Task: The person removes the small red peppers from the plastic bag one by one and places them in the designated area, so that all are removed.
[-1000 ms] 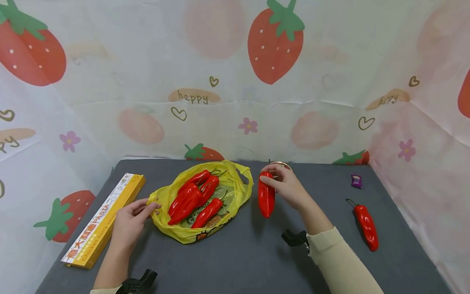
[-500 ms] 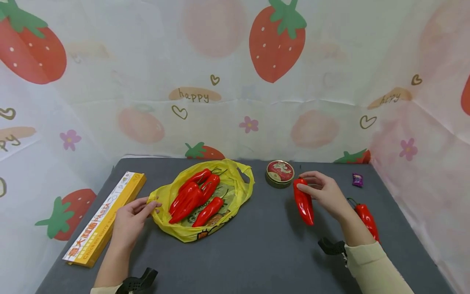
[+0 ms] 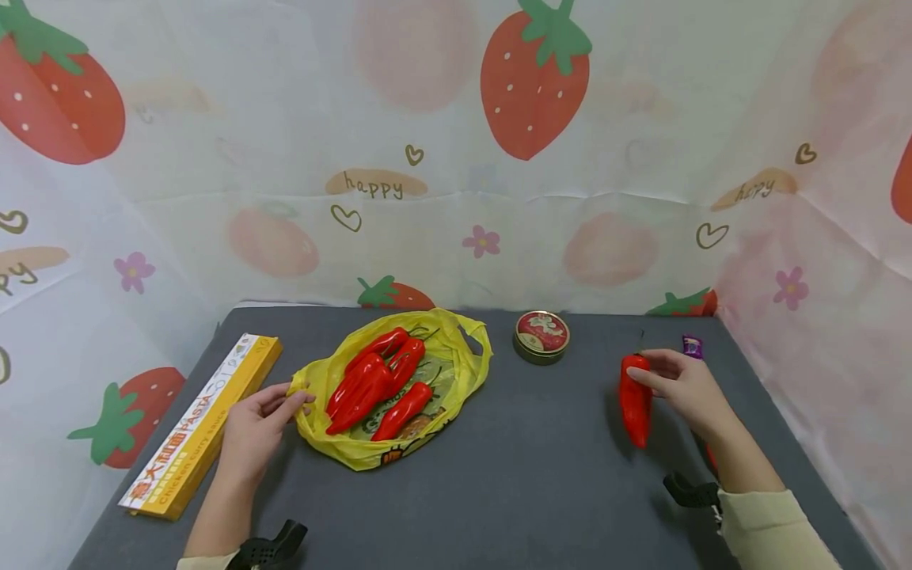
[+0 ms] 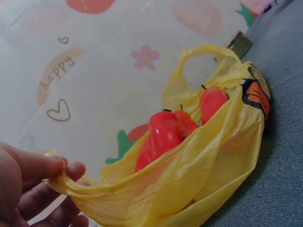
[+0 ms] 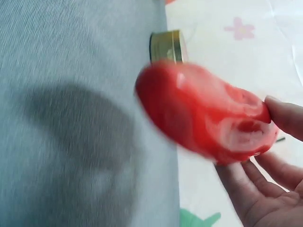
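A yellow plastic bag [image 3: 324,446] lies open on the left half of the grey table, with several red chili peppers [image 3: 366,392] inside. My left hand [image 3: 258,427] pinches the bag's left edge between thumb and fingers, which the left wrist view shows close up. Over the right side of the table, my right hand [image 3: 684,388] holds another red chili pepper [image 3: 634,404] near its stem end, tip hanging down. In the right wrist view that pepper [image 5: 199,113] is off the table, its shadow below it. One more pepper [image 3: 711,459] is mostly hidden behind my right forearm.
A yellow and white pasta box [image 3: 203,427] lies left of my left hand. At the back stands a round red-lidded tin [image 3: 541,336]. A small purple wrapped candy [image 3: 692,346] lies behind my right hand, partly covered. A strawberry-print cloth [image 3: 456,158] hangs behind the table.
My right hand has carried its pepper rightward, away from the tin, which now shows fully. The candy and the right-hand pepper are now partly covered. My left hand stays at the bag.
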`<state>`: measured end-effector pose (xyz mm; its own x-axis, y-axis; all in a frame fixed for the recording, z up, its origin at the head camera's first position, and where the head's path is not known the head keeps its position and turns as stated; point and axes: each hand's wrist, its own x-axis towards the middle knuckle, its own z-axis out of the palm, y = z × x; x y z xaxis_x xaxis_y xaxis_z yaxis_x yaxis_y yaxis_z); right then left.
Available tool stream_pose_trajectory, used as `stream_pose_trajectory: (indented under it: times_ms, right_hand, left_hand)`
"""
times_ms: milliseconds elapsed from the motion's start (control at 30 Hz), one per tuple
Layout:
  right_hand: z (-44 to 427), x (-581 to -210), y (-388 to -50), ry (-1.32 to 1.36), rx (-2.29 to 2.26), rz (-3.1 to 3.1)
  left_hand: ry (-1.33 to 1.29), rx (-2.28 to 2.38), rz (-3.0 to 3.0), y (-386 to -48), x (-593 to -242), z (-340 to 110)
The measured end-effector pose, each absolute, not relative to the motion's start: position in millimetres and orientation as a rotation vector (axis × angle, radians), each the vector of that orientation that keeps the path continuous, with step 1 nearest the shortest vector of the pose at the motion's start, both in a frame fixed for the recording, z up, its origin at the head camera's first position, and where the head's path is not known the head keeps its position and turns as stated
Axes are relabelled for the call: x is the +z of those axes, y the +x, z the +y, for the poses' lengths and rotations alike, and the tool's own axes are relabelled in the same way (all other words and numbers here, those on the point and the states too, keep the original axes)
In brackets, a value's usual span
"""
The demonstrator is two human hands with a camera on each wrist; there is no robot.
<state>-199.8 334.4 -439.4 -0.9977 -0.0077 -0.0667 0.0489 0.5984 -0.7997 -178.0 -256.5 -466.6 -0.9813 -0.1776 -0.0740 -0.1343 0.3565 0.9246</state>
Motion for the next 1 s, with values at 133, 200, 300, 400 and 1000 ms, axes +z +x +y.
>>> stream_pose_trajectory:
  times_ms: [133, 200, 300, 400, 1000]
  right_hand:
    - [348.0, -439.7, -195.6, 0.073, -1.284, 2.791]
    - [354.5, -440.4, -193.7, 0.084, -1.249, 2.798]
    - [363.3, -442.3, -190.7, 0.1, -1.211, 2.791]
    - [370.8, -445.4, -187.6, 0.115, -1.178, 2.787]
    - [388.8, -459.8, -181.1, 0.156, -0.979, 2.873]
  left_hand:
    - [0.293, -1.742, -2.557, -178.1, -466.7, -256.7]
    - [0.296, -1.745, -2.555, -178.2, -466.8, -256.9]
    - [0.302, -1.748, -2.556, -178.5, -467.2, -257.3]
    - [0.3, -1.749, -2.554, -179.2, -468.1, -257.5]
    - [0.275, -1.745, -2.544, -178.6, -469.0, -257.2]
